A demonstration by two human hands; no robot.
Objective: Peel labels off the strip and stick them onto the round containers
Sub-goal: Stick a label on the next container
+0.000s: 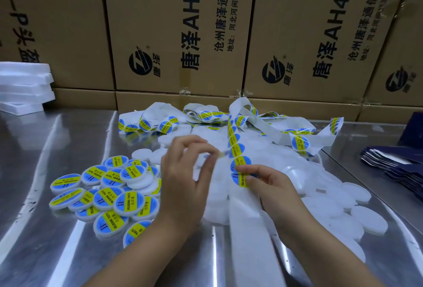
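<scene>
Head view, the only 1 supplied. The right hand (270,186) pinches the lower end of the label strip (238,149) between thumb and fingers, holding it up over the pile. The left hand (183,172) has its fingers curled in against the strip's edge and appears to pinch a label (220,154) coming off the backing; motion blur keeps that from being certain. The rest of the strip loops in a loose tangle across the far worktop (45,149), many labels still on it. Done: a heap of labelled containers (109,190) lies left of the hands, roughly 20 by eye. Left: a larger spread of bare white containers (320,206) sits under and right of the hands, so by my judgement the job is under halfway. Legible writing: labels are blue rounds with a yellow band reading "SOLDERING PASTE" and a "II" mark; the smaller characters are too fine to read. The cartons (183,35) stacked behind carry a round logo, "唐泽AH4.0" cut off at the frame edge, and "沧州唐泽通信科", likewise cut. White foam slabs (23,85) are stacked far left; dark blue pouches (400,163) lie far right.
</scene>
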